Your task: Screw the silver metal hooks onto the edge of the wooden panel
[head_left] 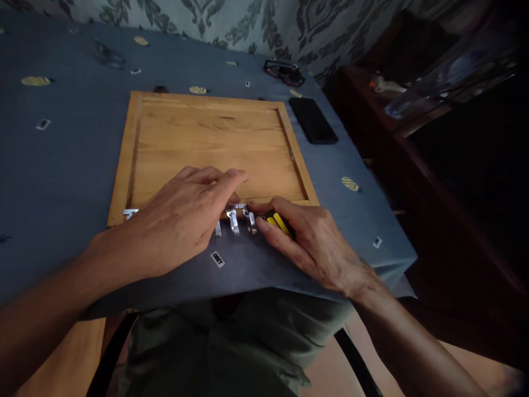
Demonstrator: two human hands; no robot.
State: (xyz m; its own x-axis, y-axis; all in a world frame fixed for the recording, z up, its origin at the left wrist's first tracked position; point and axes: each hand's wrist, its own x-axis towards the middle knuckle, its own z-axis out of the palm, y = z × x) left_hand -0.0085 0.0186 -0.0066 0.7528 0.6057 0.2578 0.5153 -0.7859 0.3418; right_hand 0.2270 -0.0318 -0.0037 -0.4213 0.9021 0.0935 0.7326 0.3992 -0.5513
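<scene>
A framed wooden panel (215, 138) lies flat on the blue patterned tablecloth (74, 165). Along its near edge is a metal strip with several silver hooks (234, 222) that hang over the edge. My left hand (169, 220) rests over the left and middle part of that strip, its fingertips bent out of sight beneath the palm. My right hand (306, 237) is wrapped round a yellow and black screwdriver (279, 221) at the right end of the hooks. The tool's tip is hidden by my fingers.
A black phone (314, 121) lies right of the panel, with dark sunglasses (284, 71) behind it. Another pair of glasses (109, 55) is at the back left. A dark red piece of furniture (372, 105) with a plastic bottle (407, 102) stands at the right.
</scene>
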